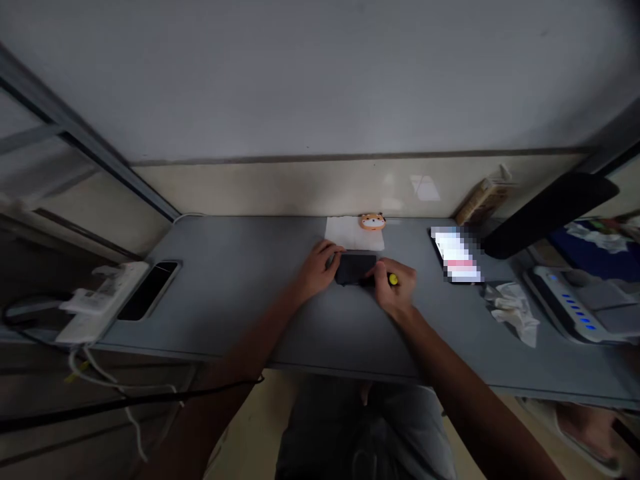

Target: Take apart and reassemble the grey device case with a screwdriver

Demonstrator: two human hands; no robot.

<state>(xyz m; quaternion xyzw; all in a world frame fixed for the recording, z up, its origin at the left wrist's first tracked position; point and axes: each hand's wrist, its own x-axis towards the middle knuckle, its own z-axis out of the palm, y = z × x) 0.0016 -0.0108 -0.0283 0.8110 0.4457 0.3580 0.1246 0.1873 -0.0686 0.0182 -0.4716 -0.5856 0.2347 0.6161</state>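
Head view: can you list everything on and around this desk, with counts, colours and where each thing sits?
grey desk: 1, grey, across the view
dark flat object: 1, black, mid-desk between the hands
yellow-ended tool: 1, yellow and dark, in the right hand
paper sheet: 1, white, behind the hands
animal-face figure: 1, orange and white, at the sheet's back edge
phone: 1, black, screen pixelated, right of the hands
crumpled tissue: 1, white, front right
device with blue lights: 1, grey, far right
black phone: 1, black, left
power strip: 1, white, left edge
left hand: 1, on the dark flat object
right hand: 1, around the yellow-ended tool
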